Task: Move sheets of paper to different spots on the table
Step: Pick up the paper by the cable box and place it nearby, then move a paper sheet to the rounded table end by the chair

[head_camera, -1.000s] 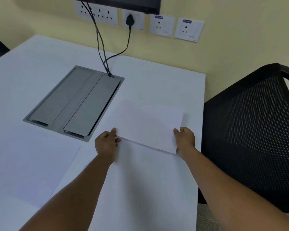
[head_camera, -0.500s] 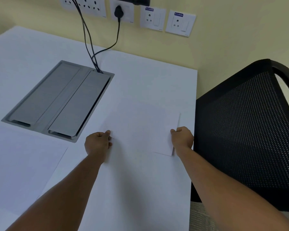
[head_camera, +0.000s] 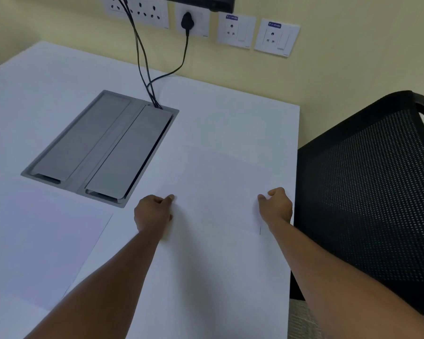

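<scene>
A white sheet of paper (head_camera: 218, 189) lies flat on the white table (head_camera: 225, 113), near its right edge. My left hand (head_camera: 153, 212) pinches the sheet's left edge with curled fingers. My right hand (head_camera: 278, 206) pinches the right edge in the same way. The sheet's near right corner shows just below my right wrist. A second white sheet (head_camera: 47, 241) lies flat at the near left of the table, apart from both hands.
A grey metal cable box (head_camera: 103, 148) is sunk into the table left of the held sheet, with black cables (head_camera: 142, 62) running up to wall sockets (head_camera: 235, 30). A black mesh chair (head_camera: 367, 192) stands against the table's right edge.
The sheet was tilted up off the table a second ago; both hands have lowered it until it lies flat. The hands stay at its two side edges.
</scene>
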The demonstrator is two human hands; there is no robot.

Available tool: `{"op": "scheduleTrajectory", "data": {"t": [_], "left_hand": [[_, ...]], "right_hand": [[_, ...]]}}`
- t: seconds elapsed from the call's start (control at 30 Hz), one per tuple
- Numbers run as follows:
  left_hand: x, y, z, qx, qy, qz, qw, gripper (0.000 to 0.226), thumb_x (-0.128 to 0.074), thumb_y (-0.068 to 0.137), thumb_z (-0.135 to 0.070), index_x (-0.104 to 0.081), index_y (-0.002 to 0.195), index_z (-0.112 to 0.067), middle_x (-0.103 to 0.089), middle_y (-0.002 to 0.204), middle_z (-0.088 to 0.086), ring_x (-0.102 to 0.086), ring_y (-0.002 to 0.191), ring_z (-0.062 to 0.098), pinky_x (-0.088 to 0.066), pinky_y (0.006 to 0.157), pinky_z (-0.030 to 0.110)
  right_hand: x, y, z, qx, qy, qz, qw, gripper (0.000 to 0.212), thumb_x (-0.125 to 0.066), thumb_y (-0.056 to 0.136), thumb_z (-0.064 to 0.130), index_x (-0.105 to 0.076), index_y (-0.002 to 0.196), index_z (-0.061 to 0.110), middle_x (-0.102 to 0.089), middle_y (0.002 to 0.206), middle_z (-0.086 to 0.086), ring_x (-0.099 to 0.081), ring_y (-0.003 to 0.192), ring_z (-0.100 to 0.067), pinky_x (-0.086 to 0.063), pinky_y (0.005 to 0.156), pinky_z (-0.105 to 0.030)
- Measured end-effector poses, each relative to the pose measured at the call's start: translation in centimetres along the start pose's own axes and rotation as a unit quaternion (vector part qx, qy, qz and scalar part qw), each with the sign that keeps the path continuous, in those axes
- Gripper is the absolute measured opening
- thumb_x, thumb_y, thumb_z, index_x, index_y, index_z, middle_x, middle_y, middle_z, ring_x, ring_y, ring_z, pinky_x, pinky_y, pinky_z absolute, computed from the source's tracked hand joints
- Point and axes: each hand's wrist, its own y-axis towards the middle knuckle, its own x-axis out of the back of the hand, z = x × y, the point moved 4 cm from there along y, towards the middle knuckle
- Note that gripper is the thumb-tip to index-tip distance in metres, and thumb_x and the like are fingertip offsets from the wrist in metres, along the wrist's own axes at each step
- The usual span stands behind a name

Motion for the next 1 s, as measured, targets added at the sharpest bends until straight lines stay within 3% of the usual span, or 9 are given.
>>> {"op": "scheduleTrajectory", "data": {"t": [0.33,0.63,1.0], "left_hand": [[2.9,-0.7,2.3,-0.016,-0.032,-0.012,0.999,0.032,-0.070,0.084,-0.045,-0.062,0.071,-0.017,-0.067,0.049,-0.004,-0.064,0.045,0.004,-0.046,0.058,0.027],[13.1,-1.4,8.4,-0.044,-0.025,-0.078,0.996,0.027,-0.068,0.087,-0.043,-0.059,0.072,-0.022,-0.068,0.065,-0.002,-0.065,0.066,0.016,-0.040,0.057,0.024],[21.1,-2.3,12.1,-0.036,-0.038,-0.166,0.985,0.024,-0.071,0.088,-0.035,-0.059,0.074,-0.019,-0.062,0.065,-0.007,-0.057,0.064,0.009,-0.037,0.055,0.021]], "right_hand": [[0.5,-1.3,0.6,0.004,0.062,-0.025,0.998,0.029,-0.056,0.096,0.039,-0.048,0.107,0.014,-0.061,0.093,-0.006,-0.057,0.075,-0.023,-0.047,0.065,-0.033],[-5.0,-11.6,9.4,0.280,0.034,0.017,0.959,0.021,-0.060,0.095,0.030,-0.057,0.104,0.012,-0.064,0.083,-0.006,-0.058,0.073,-0.020,-0.041,0.067,-0.028],[-12.3,-23.5,18.7,0.418,-0.012,0.113,0.901,0.024,-0.060,0.095,0.030,-0.059,0.112,0.013,-0.064,0.103,-0.008,-0.062,0.097,-0.027,-0.052,0.078,-0.037]]}}
